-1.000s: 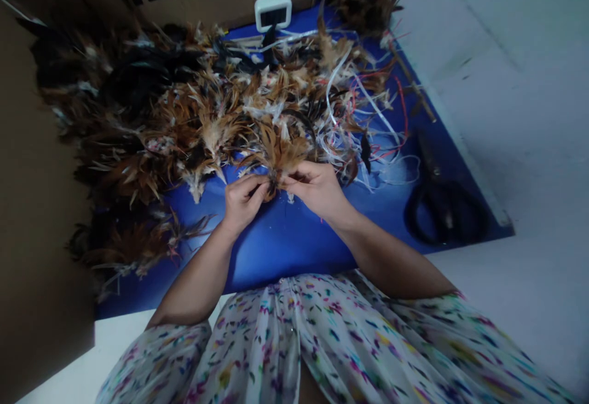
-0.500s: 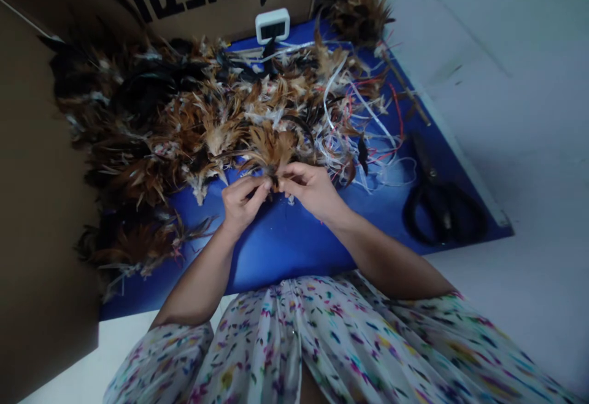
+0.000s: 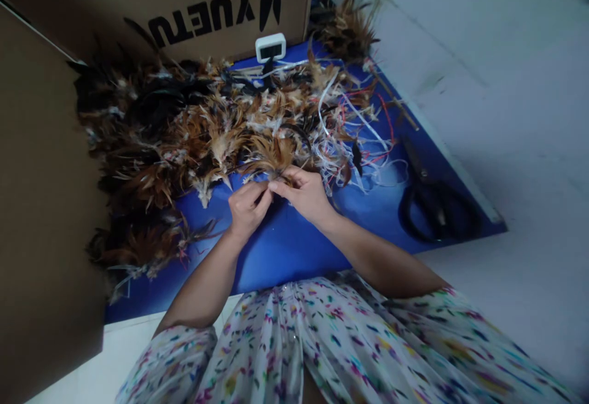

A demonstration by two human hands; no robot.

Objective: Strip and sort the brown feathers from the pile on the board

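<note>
My left hand (image 3: 247,204) and my right hand (image 3: 304,192) meet over a blue sheet (image 3: 294,244). Both pinch the quill end of a small bundle of brown feathers (image 3: 270,156) that fans away from me. Right behind the bundle lies a big heap of brown, black and white feathers (image 3: 184,128). A tangle of white and red strips (image 3: 363,140) lies just right of my right hand.
Large black scissors (image 3: 432,202) rest on the blue sheet at the right. A cardboard box printed with black letters (image 3: 207,5) stands at the back, and a cardboard wall (image 3: 41,208) at the left. A small white device (image 3: 270,47) stands before the box. Pale floor (image 3: 506,116) lies right.
The view has tilted, so everything sits lower and more of the box shows. My hands still pinch the feather bundle, fingers drawn a little closer together.
</note>
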